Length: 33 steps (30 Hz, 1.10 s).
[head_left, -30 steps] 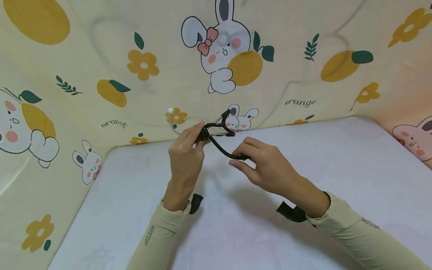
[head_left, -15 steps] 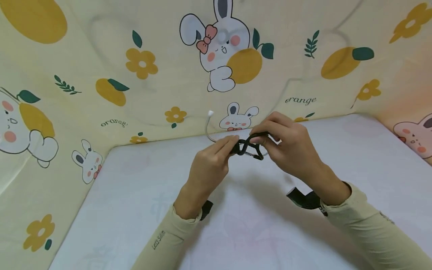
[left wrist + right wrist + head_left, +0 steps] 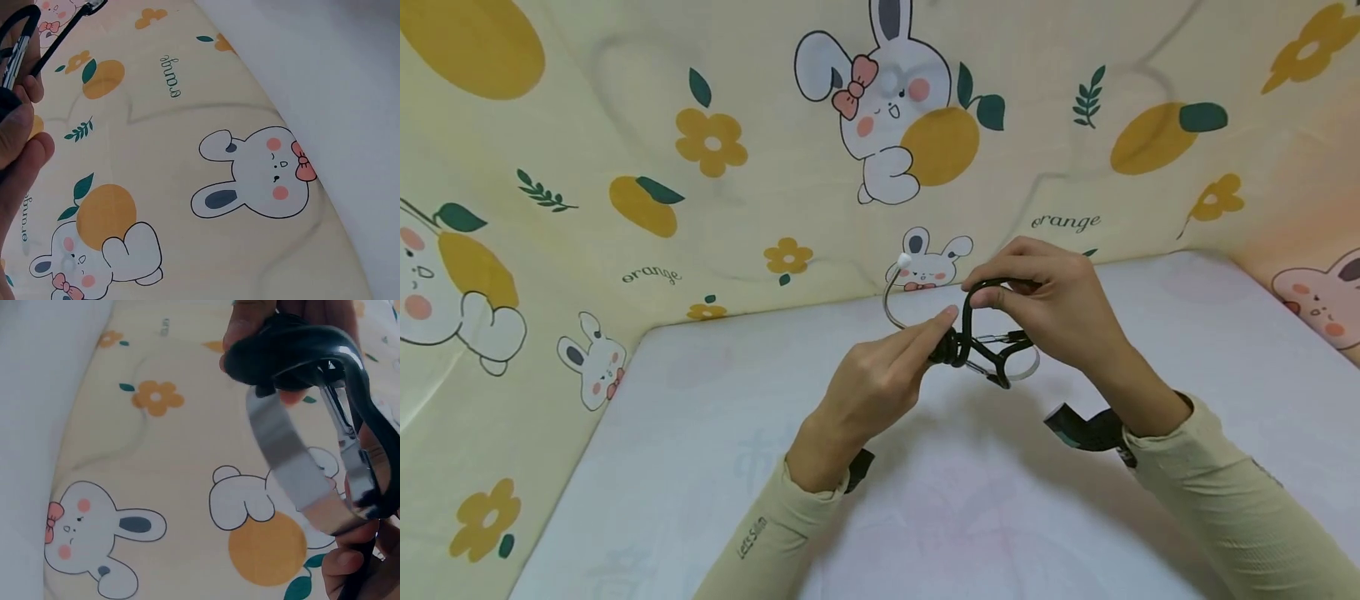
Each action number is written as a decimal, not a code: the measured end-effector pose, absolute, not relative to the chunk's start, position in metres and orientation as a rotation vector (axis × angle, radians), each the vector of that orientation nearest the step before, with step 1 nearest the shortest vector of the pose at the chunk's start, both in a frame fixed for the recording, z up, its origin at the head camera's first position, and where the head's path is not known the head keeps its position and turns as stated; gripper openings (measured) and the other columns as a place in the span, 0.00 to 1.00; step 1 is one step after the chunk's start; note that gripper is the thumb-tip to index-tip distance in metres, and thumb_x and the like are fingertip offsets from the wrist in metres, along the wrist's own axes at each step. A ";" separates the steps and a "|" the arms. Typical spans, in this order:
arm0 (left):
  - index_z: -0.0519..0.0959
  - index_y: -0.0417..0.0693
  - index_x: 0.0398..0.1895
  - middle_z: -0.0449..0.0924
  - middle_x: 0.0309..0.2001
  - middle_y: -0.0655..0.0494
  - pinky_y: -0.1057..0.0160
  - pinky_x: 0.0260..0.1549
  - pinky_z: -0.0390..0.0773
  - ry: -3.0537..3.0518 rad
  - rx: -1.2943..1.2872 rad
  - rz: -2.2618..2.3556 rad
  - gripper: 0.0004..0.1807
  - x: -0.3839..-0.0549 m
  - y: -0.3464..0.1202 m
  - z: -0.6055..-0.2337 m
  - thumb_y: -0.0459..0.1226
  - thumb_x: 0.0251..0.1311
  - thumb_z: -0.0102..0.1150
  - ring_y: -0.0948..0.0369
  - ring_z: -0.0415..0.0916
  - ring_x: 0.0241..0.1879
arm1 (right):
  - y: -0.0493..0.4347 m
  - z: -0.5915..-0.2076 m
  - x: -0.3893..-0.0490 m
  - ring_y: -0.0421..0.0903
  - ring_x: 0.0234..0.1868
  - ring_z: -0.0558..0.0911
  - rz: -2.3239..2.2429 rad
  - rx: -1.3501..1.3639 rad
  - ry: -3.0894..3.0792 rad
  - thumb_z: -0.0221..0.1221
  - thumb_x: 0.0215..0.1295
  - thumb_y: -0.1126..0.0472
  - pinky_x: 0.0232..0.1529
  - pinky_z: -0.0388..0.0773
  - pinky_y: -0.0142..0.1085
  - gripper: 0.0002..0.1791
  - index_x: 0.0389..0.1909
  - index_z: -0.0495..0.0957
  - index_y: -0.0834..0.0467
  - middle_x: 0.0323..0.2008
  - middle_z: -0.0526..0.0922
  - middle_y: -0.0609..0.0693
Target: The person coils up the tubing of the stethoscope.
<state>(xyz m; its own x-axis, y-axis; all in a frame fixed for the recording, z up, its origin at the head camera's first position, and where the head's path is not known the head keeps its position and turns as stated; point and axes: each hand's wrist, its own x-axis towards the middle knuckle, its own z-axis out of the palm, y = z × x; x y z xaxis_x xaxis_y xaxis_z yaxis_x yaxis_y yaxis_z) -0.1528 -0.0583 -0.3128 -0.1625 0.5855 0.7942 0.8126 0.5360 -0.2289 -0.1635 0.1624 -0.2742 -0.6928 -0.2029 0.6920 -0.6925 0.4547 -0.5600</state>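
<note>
A stethoscope with black tubing (image 3: 966, 321) and thin metal ear tubes is held up above the bed-like white surface. My left hand (image 3: 880, 379) grips the bundled black coil (image 3: 946, 347), where the tubing wraps around the metal parts. With thumb and fingers, my right hand (image 3: 1060, 296) pinches the free black tube, which arches up from the coil. A white ear tip (image 3: 905, 260) on a curved metal tube points up at the left. The right wrist view shows the flat metal spring band (image 3: 287, 450) close up. The chest piece is hidden.
A white sheet-covered surface (image 3: 715, 467) lies below the hands. Behind it rises a cream fabric wall (image 3: 820, 108) printed with rabbits, oranges and flowers. Black straps (image 3: 1084, 429) are on both wrists at the cuffs.
Both hands have moved right, the right one also upward. The free tube went from hanging below the Y-shaped part to arching over the coil. The ear tip shifted right.
</note>
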 end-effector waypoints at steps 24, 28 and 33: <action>0.83 0.48 0.55 0.86 0.40 0.54 0.73 0.19 0.74 -1.730 -1.049 -0.260 0.18 -0.154 -0.051 -0.317 0.29 0.62 0.63 0.64 0.80 0.26 | 0.148 -0.280 -0.162 0.40 0.38 0.77 1.452 0.524 -2.244 0.66 0.62 0.58 0.35 0.73 0.26 0.08 0.40 0.88 0.55 0.34 0.82 0.39; 0.84 0.47 0.54 0.87 0.42 0.53 0.73 0.21 0.76 -1.704 -1.070 -0.244 0.17 -0.155 -0.051 -0.315 0.29 0.62 0.63 0.63 0.82 0.27 | 0.163 -0.279 -0.175 0.44 0.38 0.79 1.585 0.577 -2.414 0.66 0.64 0.54 0.36 0.75 0.29 0.11 0.42 0.87 0.56 0.36 0.85 0.42; 0.83 0.44 0.53 0.86 0.50 0.50 0.74 0.24 0.77 -1.717 -1.106 -0.356 0.17 -0.155 -0.050 -0.315 0.29 0.61 0.65 0.63 0.84 0.32 | 0.169 -0.285 -0.186 0.45 0.39 0.80 1.697 0.616 -2.563 0.65 0.66 0.55 0.41 0.78 0.30 0.12 0.42 0.86 0.60 0.35 0.86 0.40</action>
